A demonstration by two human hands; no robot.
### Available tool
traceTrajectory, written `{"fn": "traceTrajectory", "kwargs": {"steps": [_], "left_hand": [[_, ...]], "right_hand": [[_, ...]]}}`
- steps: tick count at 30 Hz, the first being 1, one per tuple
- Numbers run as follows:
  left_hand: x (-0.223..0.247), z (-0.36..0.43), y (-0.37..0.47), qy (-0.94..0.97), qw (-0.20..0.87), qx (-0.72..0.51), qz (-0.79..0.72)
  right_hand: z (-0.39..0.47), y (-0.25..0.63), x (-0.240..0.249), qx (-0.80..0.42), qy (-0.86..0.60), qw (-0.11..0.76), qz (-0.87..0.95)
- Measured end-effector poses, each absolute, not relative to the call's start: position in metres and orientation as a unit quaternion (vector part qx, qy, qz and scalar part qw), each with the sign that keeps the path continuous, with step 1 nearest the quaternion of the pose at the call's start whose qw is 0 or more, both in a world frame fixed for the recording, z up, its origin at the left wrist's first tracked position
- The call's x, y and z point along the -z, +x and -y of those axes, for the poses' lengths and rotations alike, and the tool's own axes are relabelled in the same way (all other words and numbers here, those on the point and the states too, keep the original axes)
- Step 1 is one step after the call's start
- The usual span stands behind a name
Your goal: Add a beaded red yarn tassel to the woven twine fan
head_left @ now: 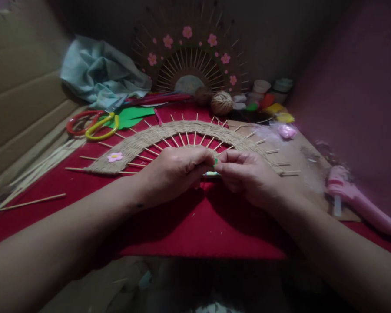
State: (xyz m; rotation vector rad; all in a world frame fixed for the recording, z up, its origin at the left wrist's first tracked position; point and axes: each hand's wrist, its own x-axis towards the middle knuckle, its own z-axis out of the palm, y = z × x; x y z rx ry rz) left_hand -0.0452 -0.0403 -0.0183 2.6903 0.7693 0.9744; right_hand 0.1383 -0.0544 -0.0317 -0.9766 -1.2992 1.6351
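My left hand (182, 168) and my right hand (244, 174) meet in front of the middle of a fan-shaped twine weaving (169, 127). Pinched between their fingertips is a small green piece (216, 161), mostly covered by the fingers. Both hands are closed on it. Thin sticks radiate from the woven band, which lies on a red cloth (169, 234). A pink flower (115, 157) with a yellow centre sits at the band's left end. The fan's inner centre is largely hidden behind my hands.
Red-and-yellow-handled scissors (101, 126) lie at left beside green sheets (133, 115) and loose sticks (32, 174). Behind stand a finished flowered fan (187, 32), a crumpled blue cloth (101, 71) and a twine ball (222, 102). A pink glue gun (358, 195) rests at right.
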Motion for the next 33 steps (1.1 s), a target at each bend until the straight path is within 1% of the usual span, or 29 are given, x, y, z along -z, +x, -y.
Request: {"fn": "traceTrajectory", "kwargs": {"steps": [6, 10, 14, 19, 26, 30, 33], "left_hand": [[0.023, 0.039, -0.047, 0.918, 0.036, -0.33, -0.218], [0.025, 0.039, -0.047, 0.931, 0.003, -0.291, -0.221], [0.026, 0.037, -0.048, 0.933, 0.012, -0.277, -0.228], [0.028, 0.034, -0.049, 0.93, 0.063, -0.254, -0.258], [0.026, 0.037, -0.049, 0.918, 0.088, -0.237, -0.306], [0.026, 0.039, -0.049, 0.916, 0.067, -0.222, -0.329], [0.027, 0.039, -0.049, 0.919, 0.052, -0.243, -0.306]], "right_hand": [[0.054, 0.137, 0.032, -0.671, -0.37, 0.423, 0.484], [0.054, 0.132, 0.032, -0.639, -0.394, 0.425, 0.506], [0.056, 0.131, 0.034, -0.588, -0.414, 0.422, 0.552], [0.058, 0.129, 0.033, -0.534, -0.423, 0.423, 0.598], [0.061, 0.126, 0.032, -0.49, -0.428, 0.428, 0.627], [0.06, 0.127, 0.033, -0.503, -0.431, 0.43, 0.613], [0.058, 0.128, 0.035, -0.54, -0.43, 0.433, 0.58]]}}
